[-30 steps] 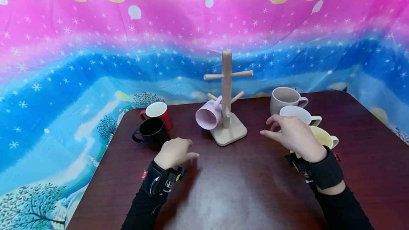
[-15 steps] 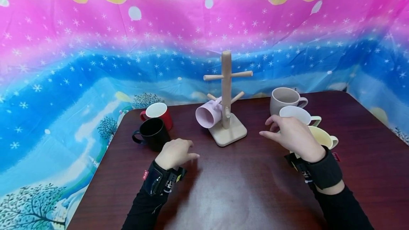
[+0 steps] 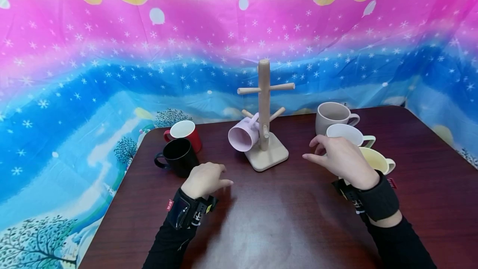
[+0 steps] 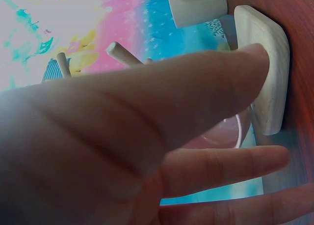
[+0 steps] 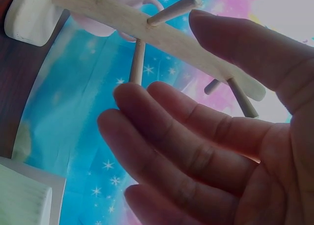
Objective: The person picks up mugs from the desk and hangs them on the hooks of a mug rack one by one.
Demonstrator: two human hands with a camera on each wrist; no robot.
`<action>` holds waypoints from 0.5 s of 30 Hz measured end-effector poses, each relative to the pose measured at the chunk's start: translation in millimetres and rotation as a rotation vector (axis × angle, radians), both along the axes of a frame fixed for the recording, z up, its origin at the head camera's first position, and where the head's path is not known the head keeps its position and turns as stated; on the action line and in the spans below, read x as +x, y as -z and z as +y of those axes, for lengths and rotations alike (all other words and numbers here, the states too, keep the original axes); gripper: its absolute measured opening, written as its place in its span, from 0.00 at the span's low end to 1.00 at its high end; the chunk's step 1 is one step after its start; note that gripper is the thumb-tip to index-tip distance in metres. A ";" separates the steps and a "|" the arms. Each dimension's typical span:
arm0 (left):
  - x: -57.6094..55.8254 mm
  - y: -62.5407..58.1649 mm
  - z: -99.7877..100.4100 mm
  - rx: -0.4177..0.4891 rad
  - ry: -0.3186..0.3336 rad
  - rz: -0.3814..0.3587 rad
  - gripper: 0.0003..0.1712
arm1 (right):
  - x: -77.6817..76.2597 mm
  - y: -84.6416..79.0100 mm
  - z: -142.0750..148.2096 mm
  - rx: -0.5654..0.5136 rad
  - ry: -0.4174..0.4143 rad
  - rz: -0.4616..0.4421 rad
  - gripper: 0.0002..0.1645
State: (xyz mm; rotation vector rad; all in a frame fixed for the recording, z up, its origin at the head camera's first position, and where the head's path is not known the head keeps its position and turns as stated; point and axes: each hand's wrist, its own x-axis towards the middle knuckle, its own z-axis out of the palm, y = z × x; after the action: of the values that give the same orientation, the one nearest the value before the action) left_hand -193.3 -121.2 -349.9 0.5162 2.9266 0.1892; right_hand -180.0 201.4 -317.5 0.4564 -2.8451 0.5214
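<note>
My left hand (image 3: 204,179) hovers over the table with relaxed fingers and holds nothing, just in front of the black mug (image 3: 182,159). On the other side my right hand (image 3: 345,162) is also relaxed, fingers gently bent, nothing between thumb and fingertips. It overlaps the white mug (image 3: 345,131) with a pale green handle and the yellow mug (image 3: 376,160). Between the hands stands a wooden mug tree (image 3: 264,103). A lilac mug (image 3: 244,134) hangs by its handle from a lower peg on the left, its mouth tilted forward. In the right wrist view the fingers (image 5: 186,151) overlap the rack.
Behind the black mug is a red mug (image 3: 195,138) with a white inside. A grey mug (image 3: 325,123) stands at the back of the right-hand row. The dark wooden table (image 3: 269,227) meets a colourful cloth backdrop (image 3: 209,74) behind.
</note>
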 end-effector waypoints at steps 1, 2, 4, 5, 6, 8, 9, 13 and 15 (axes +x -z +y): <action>-0.1 0.7 -0.1 0.001 -0.001 0.002 0.25 | 0.0 -0.3 0.1 -0.002 -0.002 -0.003 0.17; -0.2 1.2 -0.1 0.002 -0.003 0.003 0.25 | 0.3 -0.7 0.2 -0.004 -0.002 -0.006 0.17; 0.4 0.8 0.0 -0.002 0.001 0.011 0.25 | 0.8 -1.5 0.2 -0.007 -0.005 -0.009 0.17; 1.0 0.3 0.2 -0.002 0.002 0.014 0.25 | 0.8 -1.8 0.3 -0.009 -0.006 -0.010 0.18; 1.5 -0.3 0.3 -0.002 0.003 0.016 0.25 | 0.8 -2.0 0.3 -0.011 -0.008 -0.012 0.18; 2.0 -0.7 0.4 -0.003 0.006 0.019 0.25 | 1.0 -2.2 0.2 -0.012 -0.007 -0.013 0.18; 1.9 -0.8 0.2 -0.004 0.005 0.020 0.25 | 1.0 -2.2 0.0 -0.012 -0.006 -0.013 0.18; 1.1 0.0 0.1 -0.005 0.001 0.016 0.25 | 0.9 -1.6 0.2 -0.011 -0.003 -0.011 0.18; 1.1 -0.2 0.0 -0.007 -0.003 0.014 0.25 | 0.9 -1.0 0.4 -0.007 -0.002 -0.007 0.17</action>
State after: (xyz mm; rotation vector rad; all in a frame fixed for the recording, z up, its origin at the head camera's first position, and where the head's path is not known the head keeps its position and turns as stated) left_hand -192.3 -121.2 -349.7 0.5147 2.9410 0.1770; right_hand -179.0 201.8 -316.5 0.4576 -2.8492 0.5349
